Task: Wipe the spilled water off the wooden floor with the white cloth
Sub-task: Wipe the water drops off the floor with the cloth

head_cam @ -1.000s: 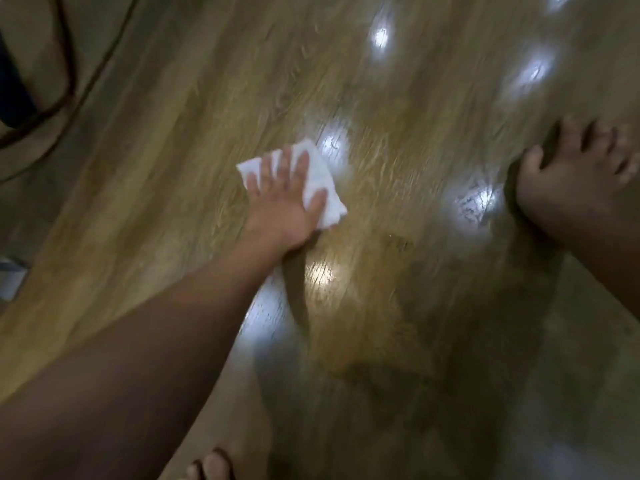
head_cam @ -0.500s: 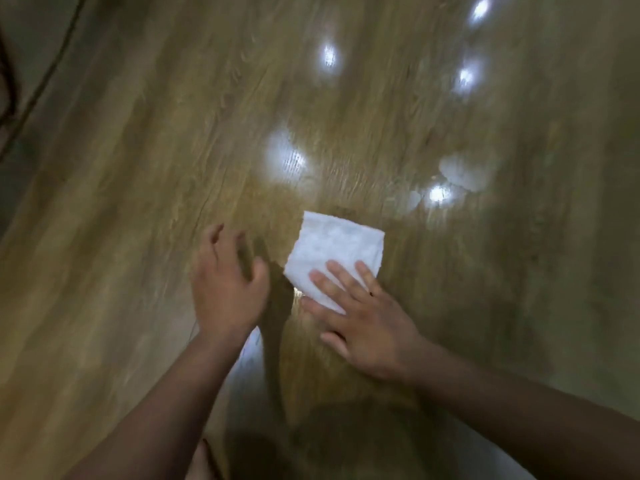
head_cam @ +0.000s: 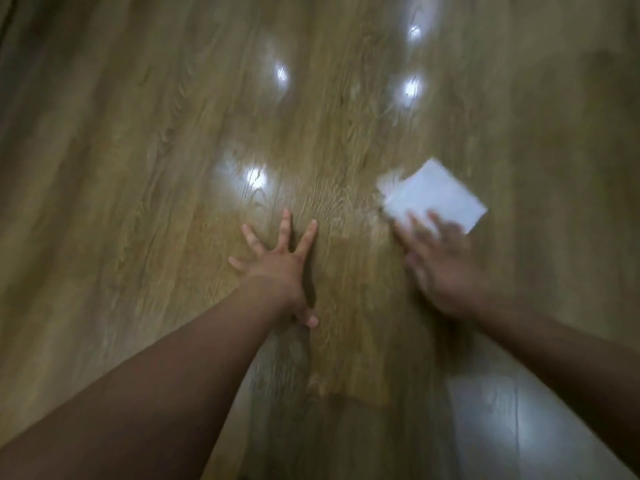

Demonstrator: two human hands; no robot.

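The left hand (head_cam: 277, 268) lies flat on the floor (head_cam: 145, 174), fingers spread and straight, holding nothing. The right hand (head_cam: 440, 265), blurred, presses straight fingers on the near edge of the cloth (head_cam: 436, 194). The cloth lies flat on the floor, right of the left hand and well apart from it.

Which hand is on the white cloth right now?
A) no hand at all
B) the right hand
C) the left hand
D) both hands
B. The right hand lies with straight fingers on the near edge of the white cloth, while the left hand is spread flat on the bare wooden floor, apart from the cloth.
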